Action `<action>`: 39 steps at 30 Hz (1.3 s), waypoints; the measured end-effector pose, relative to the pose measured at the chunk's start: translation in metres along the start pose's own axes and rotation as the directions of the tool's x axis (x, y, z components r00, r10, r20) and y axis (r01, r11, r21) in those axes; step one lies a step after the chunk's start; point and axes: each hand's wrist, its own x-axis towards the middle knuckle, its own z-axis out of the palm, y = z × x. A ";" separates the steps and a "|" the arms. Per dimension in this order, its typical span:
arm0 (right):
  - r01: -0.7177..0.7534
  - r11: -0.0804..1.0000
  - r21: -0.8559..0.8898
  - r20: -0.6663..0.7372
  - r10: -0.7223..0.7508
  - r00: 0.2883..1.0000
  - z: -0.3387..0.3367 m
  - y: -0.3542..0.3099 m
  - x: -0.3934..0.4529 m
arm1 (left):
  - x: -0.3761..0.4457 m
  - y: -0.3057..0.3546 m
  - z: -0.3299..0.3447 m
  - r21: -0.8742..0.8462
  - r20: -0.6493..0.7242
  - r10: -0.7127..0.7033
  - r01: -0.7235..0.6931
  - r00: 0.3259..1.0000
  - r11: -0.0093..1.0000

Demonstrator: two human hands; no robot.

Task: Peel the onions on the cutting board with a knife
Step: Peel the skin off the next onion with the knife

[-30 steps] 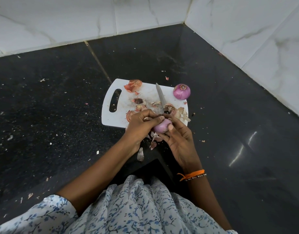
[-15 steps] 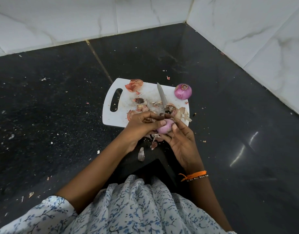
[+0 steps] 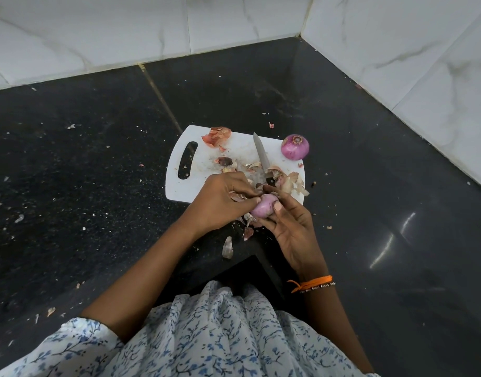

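White plastic cutting board (image 3: 185, 190) lies ahead of both hands on the dark stone counter (image 3: 84, 159). From the left, the left hand (image 3: 220, 200) curls its fingers round a flake of dry skin and pinches at the near-left side of the small pale-purple onion (image 3: 264, 208). That onion sits between the hands, just off the board's near edge, cupped by the right hand's (image 3: 291, 227) curled fingers. Beyond it the steel-bladed knife (image 3: 261, 155) rests on the board, long axis pointing away, handle end nearest the right hand. Farther right sits a peeled purple onion (image 3: 294, 147).
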 end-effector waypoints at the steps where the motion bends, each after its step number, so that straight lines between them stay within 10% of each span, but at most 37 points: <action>1: 0.000 1.000 -0.010 0.003 0.000 1.000 0.000 0.000 0.000 | 0.000 0.000 0.000 0.009 0.000 0.013 -0.013 1.000 1.000; 33: -0.012 0.999 -0.048 -0.057 0.009 0.998 0.002 0.002 -0.001 | -0.003 -0.003 0.011 0.203 -0.070 0.134 -0.117 0.989 0.972; 39: -0.021 1.000 -0.004 -0.061 0.020 0.998 0.000 0.000 0.000 | 0.000 -0.006 0.014 -0.054 -0.151 -0.062 0.054 0.987 0.997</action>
